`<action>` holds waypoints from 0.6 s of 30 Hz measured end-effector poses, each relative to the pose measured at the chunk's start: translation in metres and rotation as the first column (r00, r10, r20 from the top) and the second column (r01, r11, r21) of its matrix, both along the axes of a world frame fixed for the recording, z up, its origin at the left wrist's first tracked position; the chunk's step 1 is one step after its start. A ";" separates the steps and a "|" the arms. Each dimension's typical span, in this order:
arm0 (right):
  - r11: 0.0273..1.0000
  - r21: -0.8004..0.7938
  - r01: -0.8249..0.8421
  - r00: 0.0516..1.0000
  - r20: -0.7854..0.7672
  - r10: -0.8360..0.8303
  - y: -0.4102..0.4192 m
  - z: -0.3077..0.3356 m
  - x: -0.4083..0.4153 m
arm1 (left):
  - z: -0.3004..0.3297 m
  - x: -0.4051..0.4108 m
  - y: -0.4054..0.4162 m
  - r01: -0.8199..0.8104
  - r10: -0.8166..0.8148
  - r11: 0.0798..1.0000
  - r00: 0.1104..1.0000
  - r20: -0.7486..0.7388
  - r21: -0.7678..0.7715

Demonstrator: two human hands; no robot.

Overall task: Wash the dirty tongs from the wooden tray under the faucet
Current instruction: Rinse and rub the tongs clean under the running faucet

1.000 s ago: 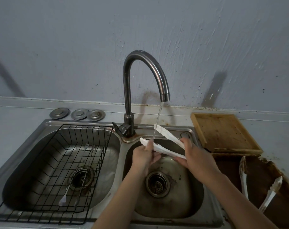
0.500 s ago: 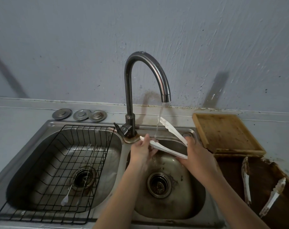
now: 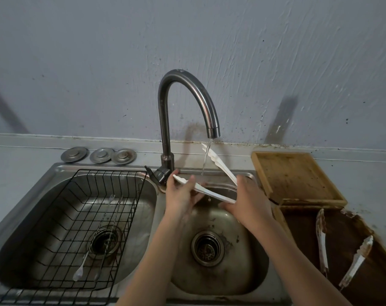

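Observation:
White plastic tongs (image 3: pixel 218 166) are spread open above the right sink bowl (image 3: pixel 242 268). My right hand (image 3: pixel 247 202) grips them at the hinge end. My left hand (image 3: pixel 183 195) holds the lower arm near its tip, fingers wrapped over it. The upper arm points up to the spout of the curved metal faucet (image 3: pixel 183 100), and the thin water stream (image 3: pixel 205 160) runs along it. A second, dirty pair of tongs (image 3: pixel 322 239) lies in the dark wooden tray (image 3: pixel 298 235) at the right.
A black wire rack (image 3: pixel 61 217) sits in the left bowl with forks (image 3: pixel 103 230) in it. Three metal drain covers (image 3: pixel 99 154) lie behind the sink. A lighter wooden tray (image 3: pixel 295 175) rests on the counter at the right, beside the faucet's lever (image 3: pixel 156 174).
The tongs have tilted so the upper arm's tip has risen close under the spout. My left hand has slid toward the lower arm's tip. The camera has moved slightly.

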State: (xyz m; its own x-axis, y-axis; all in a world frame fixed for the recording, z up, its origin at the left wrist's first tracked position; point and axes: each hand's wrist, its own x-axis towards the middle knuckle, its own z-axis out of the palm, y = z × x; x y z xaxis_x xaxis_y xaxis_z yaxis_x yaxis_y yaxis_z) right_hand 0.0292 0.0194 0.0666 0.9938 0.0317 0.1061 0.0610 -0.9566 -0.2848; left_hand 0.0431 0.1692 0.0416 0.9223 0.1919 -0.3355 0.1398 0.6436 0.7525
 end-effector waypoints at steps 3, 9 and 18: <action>0.999 0.042 -0.002 1.000 0.025 0.001 0.005 0.001 0.007 | 0.010 0.001 0.015 -0.070 0.070 0.998 0.997 0.039 0.001; 0.912 0.392 0.121 0.983 -0.178 -0.054 0.027 -0.024 0.017 | 0.036 0.000 0.022 -0.071 0.035 0.974 0.986 0.164 0.217; 0.858 0.493 0.144 0.988 -0.122 -0.096 0.061 -0.029 0.029 | 0.041 -0.002 0.030 -0.119 0.061 0.952 0.976 0.207 0.283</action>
State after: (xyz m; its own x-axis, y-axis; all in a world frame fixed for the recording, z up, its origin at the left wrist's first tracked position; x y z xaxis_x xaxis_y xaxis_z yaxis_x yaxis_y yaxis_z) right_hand 0.0585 0.0807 0.0373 0.9925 -0.1216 -0.0142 -0.0941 -0.6832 -0.7241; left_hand 0.0410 0.1996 0.0828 0.9379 0.3399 -0.0690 -0.0755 0.3942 0.9159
